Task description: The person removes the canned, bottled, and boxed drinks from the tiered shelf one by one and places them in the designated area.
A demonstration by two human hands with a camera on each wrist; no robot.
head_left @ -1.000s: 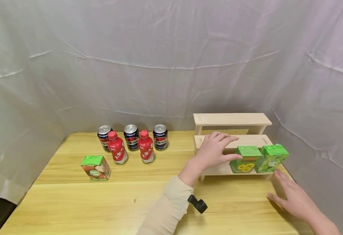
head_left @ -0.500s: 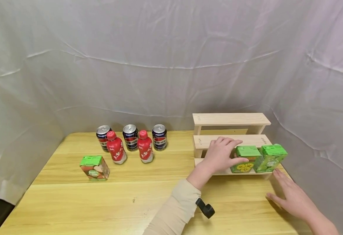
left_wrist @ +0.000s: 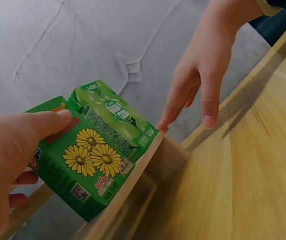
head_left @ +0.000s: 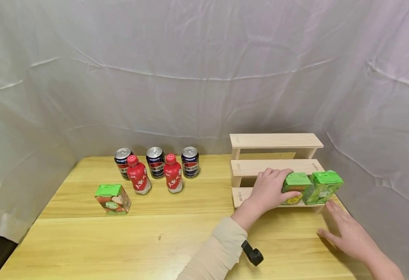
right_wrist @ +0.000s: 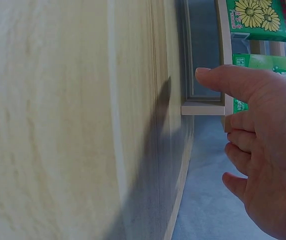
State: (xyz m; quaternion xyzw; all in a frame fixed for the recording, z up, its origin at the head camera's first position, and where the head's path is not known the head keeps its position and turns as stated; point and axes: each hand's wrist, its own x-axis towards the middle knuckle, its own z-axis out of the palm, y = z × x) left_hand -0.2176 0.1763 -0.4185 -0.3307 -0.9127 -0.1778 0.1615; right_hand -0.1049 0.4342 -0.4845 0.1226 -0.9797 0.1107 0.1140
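My left hand (head_left: 269,190) grips a green drink carton with yellow flowers (left_wrist: 85,165), thumb across its front and fingers round the left side. The carton stands upright on the lowest step of a wooden three-step rack (head_left: 276,167). Right beside it is a lighter green drink carton (head_left: 322,188), at the step's right end and slightly turned. My right hand (head_left: 349,233) has its fingers extended, fingertips at the right end of that lowest step, thumb held apart. Part of the flowered carton is hidden by my left hand in the head view.
On the table's left stand several drinks: a red-and-green carton (head_left: 113,199) in front, two red bottles (head_left: 139,177) behind it, and three dark cola cans (head_left: 190,163) at the back. A grey curtain (head_left: 204,77) borders the table (head_left: 120,245) behind and on the right.
My left hand has moved right along the lowest step and closed onto the flowered carton. The right hand has stayed at the rack's end.
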